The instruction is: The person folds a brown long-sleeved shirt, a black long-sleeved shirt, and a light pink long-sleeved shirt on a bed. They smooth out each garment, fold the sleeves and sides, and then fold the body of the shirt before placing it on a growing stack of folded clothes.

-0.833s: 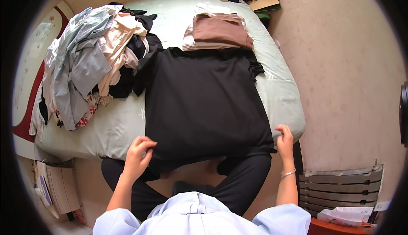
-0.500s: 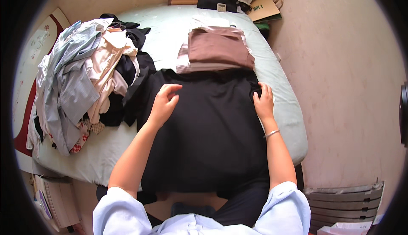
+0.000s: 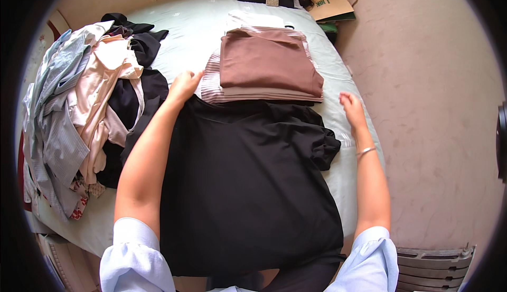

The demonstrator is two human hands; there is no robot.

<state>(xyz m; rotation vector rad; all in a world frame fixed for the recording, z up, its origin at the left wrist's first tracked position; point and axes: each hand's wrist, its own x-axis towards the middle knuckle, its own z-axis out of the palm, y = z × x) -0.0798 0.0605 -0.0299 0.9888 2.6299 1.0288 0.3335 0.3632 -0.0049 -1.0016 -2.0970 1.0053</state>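
Note:
A black short-sleeved top (image 3: 243, 186) lies spread over the near end of the bed, its lower end reaching my lap. My left hand (image 3: 185, 88) is above its far left shoulder, close to a stack of folded clothes. The fingers are curled together and no cloth shows in them. My right hand (image 3: 354, 111), with a bracelet on the wrist, is over the bed beyond the top's right sleeve (image 3: 325, 144). Its fingers are bent in and it is apart from the cloth. On top of the folded stack lies a brown garment (image 3: 269, 62), above striped and pale pieces.
A loose heap of clothes (image 3: 79, 112) covers the bed's left side. At the far end lie a black item with a calculator (image 3: 272, 0) and a paper bag (image 3: 330, 4). The pale bed sheet (image 3: 185, 22) runs up to a wall. A slatted grey object (image 3: 435, 265) stands at lower right.
Both hands have moved outward from the black top, the right one off its sleeve. The sleeve now lies out to the right. The view has shifted slightly.

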